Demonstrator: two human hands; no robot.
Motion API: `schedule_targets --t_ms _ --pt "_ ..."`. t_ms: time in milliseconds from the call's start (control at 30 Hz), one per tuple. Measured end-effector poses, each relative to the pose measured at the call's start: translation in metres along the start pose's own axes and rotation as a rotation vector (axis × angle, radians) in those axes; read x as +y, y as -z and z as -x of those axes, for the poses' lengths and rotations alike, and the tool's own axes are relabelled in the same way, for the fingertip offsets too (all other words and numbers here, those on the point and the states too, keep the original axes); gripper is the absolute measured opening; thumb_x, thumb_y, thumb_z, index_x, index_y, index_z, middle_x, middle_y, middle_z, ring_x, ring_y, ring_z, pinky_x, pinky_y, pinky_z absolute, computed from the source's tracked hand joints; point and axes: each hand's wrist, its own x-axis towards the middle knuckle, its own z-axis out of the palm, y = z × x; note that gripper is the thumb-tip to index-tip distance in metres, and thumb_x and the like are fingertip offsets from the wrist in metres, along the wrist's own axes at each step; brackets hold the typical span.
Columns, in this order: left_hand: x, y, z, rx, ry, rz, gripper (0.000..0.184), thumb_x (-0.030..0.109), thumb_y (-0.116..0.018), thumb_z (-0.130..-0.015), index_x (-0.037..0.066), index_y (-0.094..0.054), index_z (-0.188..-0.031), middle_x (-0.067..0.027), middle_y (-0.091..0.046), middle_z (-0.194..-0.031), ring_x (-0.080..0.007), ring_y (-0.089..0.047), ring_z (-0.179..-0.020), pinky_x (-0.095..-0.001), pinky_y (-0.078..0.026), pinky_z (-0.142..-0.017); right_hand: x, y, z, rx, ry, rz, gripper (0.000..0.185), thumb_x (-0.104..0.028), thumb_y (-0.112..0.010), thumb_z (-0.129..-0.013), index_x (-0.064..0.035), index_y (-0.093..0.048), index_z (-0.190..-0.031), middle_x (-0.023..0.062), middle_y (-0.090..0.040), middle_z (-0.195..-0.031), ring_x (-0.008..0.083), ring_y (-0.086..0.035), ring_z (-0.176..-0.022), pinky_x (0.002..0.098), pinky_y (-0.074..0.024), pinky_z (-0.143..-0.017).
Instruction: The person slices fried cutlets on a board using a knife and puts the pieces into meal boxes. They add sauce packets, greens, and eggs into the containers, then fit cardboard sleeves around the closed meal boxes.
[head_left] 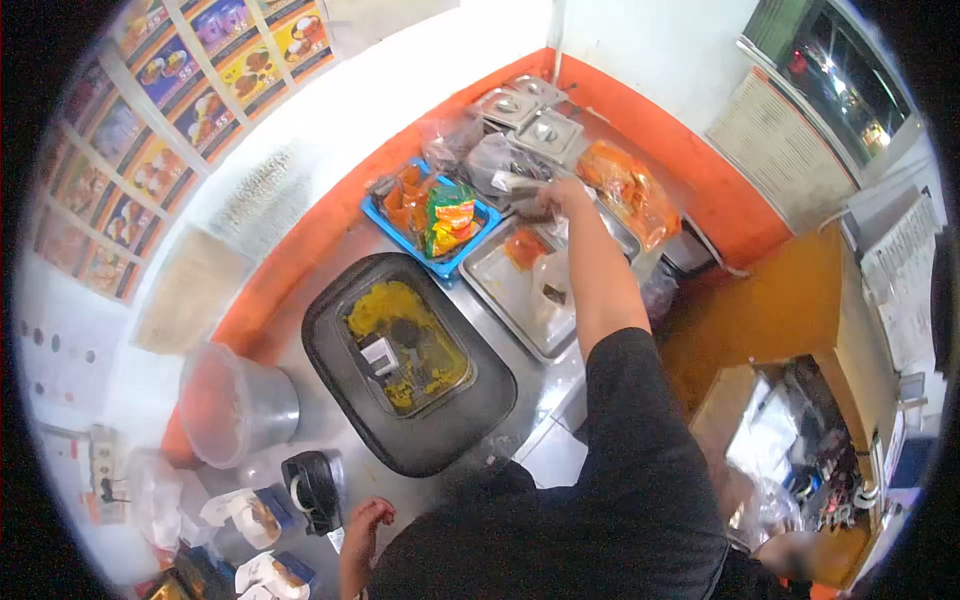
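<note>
My right hand (pixel 563 196) reaches across the steel counter to the far side, fingers closed at the edge of a clear plastic bag (pixel 500 163). A pale strip shows at its fingertips, too small to name. Below that arm lies a steel tray (pixel 510 290) with a patch of orange food and a clear bag on it. My left hand (pixel 370 522) hangs low at the counter's near edge, fingers loosely bent and nothing visible in them. Closest to it is a black tape dispenser (pixel 312 492).
A black-rimmed tub (pixel 330 370) holds yellow-green food remains and a small white-and-grey object. Behind it stands a blue tray (pixel 455 268) with bagged food. Lidded steel pans (pixel 550 135) and a bag of orange food (pixel 625 190) line the back. A clear bucket (pixel 225 405) stands left.
</note>
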Motion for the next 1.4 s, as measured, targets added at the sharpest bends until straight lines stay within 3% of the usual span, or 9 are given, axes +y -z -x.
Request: schedule_targets --t_ms 133,233,433,633,733,833,933,1133,1400 --pt "0.013 0.022 -0.004 -0.038 -0.106 0.008 0.023 0.02 -0.058 -0.087 -0.002 -0.063 -0.085 -0.0071 -0.061 -0.079 -0.0142 -0.055 -0.073 -0.0275 -0.042 -0.07 -0.047 0.036 0.098 -0.005 0.215 -0.194 0.028 -0.014 -0.077 -0.073 -0.0018 -0.071 -0.098 0.0074 -0.069 -0.085 0.0168 -0.061 -0.072 0.0305 -0.0492 -0.064" --pt "0.004 0.042 -0.011 -0.081 -0.135 0.04 0.022 0.019 -0.058 -0.086 -0.002 -0.063 -0.086 -0.0066 -0.061 -0.079 -0.0135 -0.054 -0.073 -0.027 -0.041 -0.07 -0.046 0.05 0.14 0.215 0.404 0.033 0.032 -0.014 -0.078 -0.073 -0.0025 -0.071 -0.102 0.0085 -0.069 -0.087 0.0184 -0.063 -0.073 0.0315 -0.0515 -0.067" --pt "0.021 0.04 -0.017 -0.039 -0.149 -0.005 0.022 0.02 -0.06 -0.086 -0.001 -0.061 -0.084 -0.0058 -0.058 -0.079 -0.0137 -0.053 -0.073 -0.027 -0.041 -0.069 -0.066 0.097 0.286 -0.154 0.324 -0.048 0.024 -0.019 -0.067 -0.087 -0.0023 -0.069 -0.105 0.0022 -0.069 -0.091 0.0086 -0.06 -0.077 0.0252 -0.0486 -0.068" --pt "0.017 -0.028 -0.055 0.062 -0.046 0.158 0.022 0.023 -0.061 -0.087 0.001 -0.059 -0.083 -0.006 -0.055 -0.076 -0.0152 -0.051 -0.071 -0.028 -0.04 -0.068 -0.027 0.101 0.261 -0.482 0.229 0.094 0.02 -0.015 -0.062 -0.09 -0.0019 -0.07 -0.102 0.0029 -0.068 -0.087 0.0078 -0.06 -0.072 0.0243 -0.0485 -0.065" --pt "0.029 -0.071 -0.061 0.07 0.012 0.239 0.025 0.026 -0.061 -0.087 0.001 -0.06 -0.084 -0.0059 -0.054 -0.076 -0.0154 -0.051 -0.071 -0.0285 -0.04 -0.068 -0.024 0.079 0.223 -0.663 0.299 0.307 0.02 -0.014 -0.06 -0.088 -0.0019 -0.071 -0.1 0.0086 -0.07 -0.089 0.0172 -0.064 -0.072 0.0314 -0.0515 -0.067" --pt "0.048 -0.123 -0.077 0.043 -0.004 0.261 0.029 0.029 -0.063 -0.087 0.001 -0.06 -0.085 -0.0054 -0.054 -0.076 -0.0153 -0.05 -0.071 -0.0286 -0.039 -0.069 0.021 0.024 0.181 -0.779 0.749 0.801 0.023 -0.016 -0.062 -0.08 -0.0039 -0.074 -0.095 0.0173 -0.071 -0.09 0.0329 -0.069 -0.072 0.0436 -0.0544 -0.068" --pt "0.063 -0.148 -0.085 0.03 -0.076 0.197 0.029 0.03 -0.065 -0.087 0.001 -0.059 -0.086 -0.0051 -0.053 -0.076 -0.0148 -0.049 -0.072 -0.0285 -0.038 -0.071 0.032 -0.004 0.178 -0.886 0.749 1.002 0.023 -0.015 -0.059 -0.08 -0.0033 -0.071 -0.096 0.0183 -0.07 -0.098 0.0377 -0.067 -0.086 0.0467 -0.0527 -0.076" --pt "0.059 -0.157 -0.075 0.177 -0.074 0.283 0.027 0.027 -0.064 -0.087 0.001 -0.06 -0.089 -0.004 -0.053 -0.076 -0.0143 -0.05 -0.073 -0.0282 -0.038 -0.071 0.026 -0.041 0.163 -1.178 0.679 1.269 0.024 -0.021 -0.067 -0.075 -0.0072 -0.075 -0.092 0.0174 -0.071 -0.101 0.0364 -0.068 -0.093 0.0504 -0.0529 -0.08" --pt "0.041 -0.16 -0.064 0.217 -0.056 0.339 0.025 0.026 -0.064 -0.088 0.002 -0.06 -0.09 -0.0032 -0.053 -0.077 -0.0133 -0.049 -0.073 -0.0272 -0.038 -0.071 0.012 -0.032 0.175 -1.06 0.647 1.399 0.024 -0.018 -0.065 -0.076 -0.0043 -0.074 -0.094 0.0175 -0.071 -0.102 0.0336 -0.069 -0.093 0.0477 -0.0547 -0.079"
